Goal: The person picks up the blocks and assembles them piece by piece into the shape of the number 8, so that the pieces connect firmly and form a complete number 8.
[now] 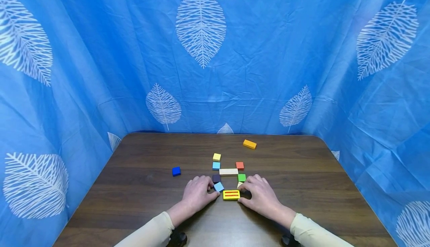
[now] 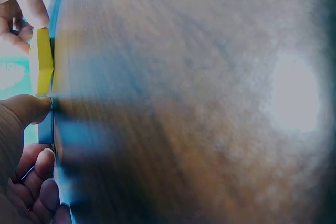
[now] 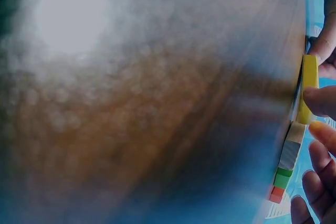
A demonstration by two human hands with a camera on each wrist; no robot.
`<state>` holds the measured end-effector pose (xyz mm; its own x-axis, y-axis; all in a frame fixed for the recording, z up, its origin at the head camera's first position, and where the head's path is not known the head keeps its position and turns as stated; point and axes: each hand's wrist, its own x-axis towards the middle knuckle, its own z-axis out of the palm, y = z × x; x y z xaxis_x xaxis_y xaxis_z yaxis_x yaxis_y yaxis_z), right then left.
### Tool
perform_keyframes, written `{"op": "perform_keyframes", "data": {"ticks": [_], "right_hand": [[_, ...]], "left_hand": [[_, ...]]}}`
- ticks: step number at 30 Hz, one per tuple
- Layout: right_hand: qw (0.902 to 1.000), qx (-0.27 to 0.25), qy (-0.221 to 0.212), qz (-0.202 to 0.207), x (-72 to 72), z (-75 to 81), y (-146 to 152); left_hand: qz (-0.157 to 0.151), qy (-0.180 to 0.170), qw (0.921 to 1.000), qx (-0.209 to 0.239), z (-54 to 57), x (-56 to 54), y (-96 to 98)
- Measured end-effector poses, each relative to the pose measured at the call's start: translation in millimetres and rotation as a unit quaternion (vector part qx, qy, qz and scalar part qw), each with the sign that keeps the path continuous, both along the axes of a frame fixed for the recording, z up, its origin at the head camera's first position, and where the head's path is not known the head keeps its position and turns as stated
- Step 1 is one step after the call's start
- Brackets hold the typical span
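Head view: blue leaf-print curtain behind, brown wooden table below, both hands at the near side of a block layout. Left hand: thumb and index pinch a tilted light blue block, which sits between their tips. Right hand: thumb and index pinch the right end of the yellow striped block, its other end just beside the left thumb tip. Long cream block lies farther back, past the fingertips; orange block well apart at the far side. Small ones: dark cube just beyond the tilted block, green cube opposite, then red cube, sky-blue cube, pale yellow cube; royal blue cube apart at left; small cream piece by right index, partly hidden
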<state>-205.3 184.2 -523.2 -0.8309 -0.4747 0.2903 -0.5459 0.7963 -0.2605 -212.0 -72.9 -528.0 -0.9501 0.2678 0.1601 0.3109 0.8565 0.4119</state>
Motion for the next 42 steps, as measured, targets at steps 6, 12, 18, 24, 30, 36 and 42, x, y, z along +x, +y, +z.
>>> {"op": "perform_keyframes", "data": {"ticks": [6, 12, 18, 24, 30, 36, 42], "right_hand": [[1.0000, -0.003, -0.009, -0.001, 0.9, -1.5, 1.1], [0.9999, -0.004, -0.010, -0.006, -0.4, -0.1, 1.2], [0.9999, 0.002, -0.014, -0.005, -2.4, 1.4, 0.1], [0.9998, 0.011, -0.015, 0.006, -2.8, 0.8, -0.9], [0.9997, 0.016, -0.013, 0.010, -3.5, -0.7, -3.4], [0.9997, 0.010, -0.013, 0.015, -3.6, -0.3, -5.4], [0.9998, 0.011, -0.015, 0.010, -3.8, 0.4, -5.9]], "left_hand": [[0.001, -0.001, 1.0000, -0.001, -1.1, -0.2, -0.3], [0.000, -0.004, 1.0000, -0.002, -0.4, -0.6, -0.4], [0.004, -0.010, 0.9999, -0.005, -0.8, -2.1, -0.1], [0.007, -0.014, 0.9999, -0.006, -0.7, -2.5, 0.5], [0.003, -0.004, 1.0000, -0.006, -1.1, -2.5, 0.1], [0.000, 0.002, 1.0000, -0.004, -1.6, -2.5, -0.5], [0.002, -0.004, 1.0000, -0.004, -0.1, -2.6, -0.1]]}}
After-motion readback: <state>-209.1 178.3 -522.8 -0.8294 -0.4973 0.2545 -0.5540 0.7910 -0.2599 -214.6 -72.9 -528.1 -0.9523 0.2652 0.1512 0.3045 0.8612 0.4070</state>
